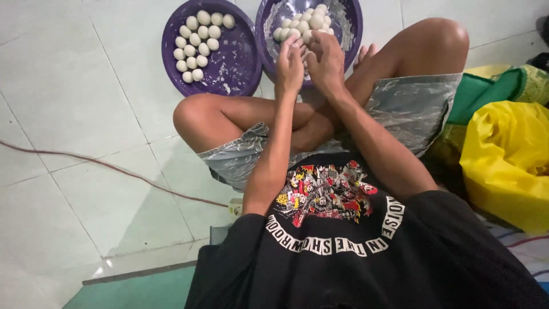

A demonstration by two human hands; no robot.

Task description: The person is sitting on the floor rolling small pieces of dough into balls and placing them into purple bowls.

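The person sits cross-legged on a pale tiled floor (86, 114), both hands raised together over the near rim of the purple basin (349, 34) at twelve o'clock. The left hand (290, 64) and right hand (327, 60) are cupped palm to palm, fingers curled loosely inward; whatever they press between them is hidden, so I cannot tell what they grasp. Just beyond the fingertips a heap of pale dough balls (306, 23) lies in that floury basin. At eleven o'clock a second purple basin (229, 68) holds finished balls (197, 43) in neat rows along its far-left side. To roll well, I judge the palms should stay light and circling, close above the basin. A yellow plastic bag (506, 160) sits at three o'clock.
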